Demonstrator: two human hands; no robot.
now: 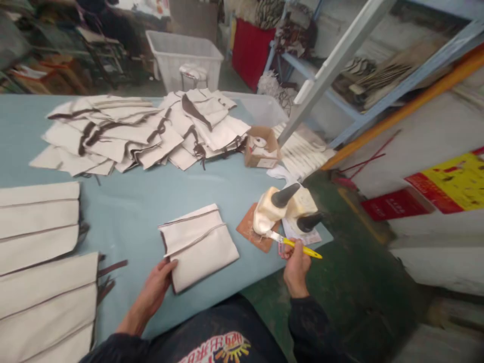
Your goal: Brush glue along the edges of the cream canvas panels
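Observation:
My left hand (153, 290) grips the edge of a folded cream fabric piece (200, 247) with dark stitched seams, lying on the pale blue table (128, 201). My right hand (297, 264) holds a yellow utility knife (300, 247), its blade pointing left at a cream moulded form (268, 209) with dark cone-shaped tips. That form rests on a tan pad (251, 227) and a printed paper (300, 232). Loose cream fabric pieces with dark trim (113, 133) lie heaped farther along the table, and folded stacks (38, 222) lie to my left.
A small cardboard box (261, 147) and a white ribbed stack (302, 148) stand at the far table end. Beyond are a translucent plastic crate (183, 60) and a white metal pole (333, 65). Green floor (333, 302) lies right of the table.

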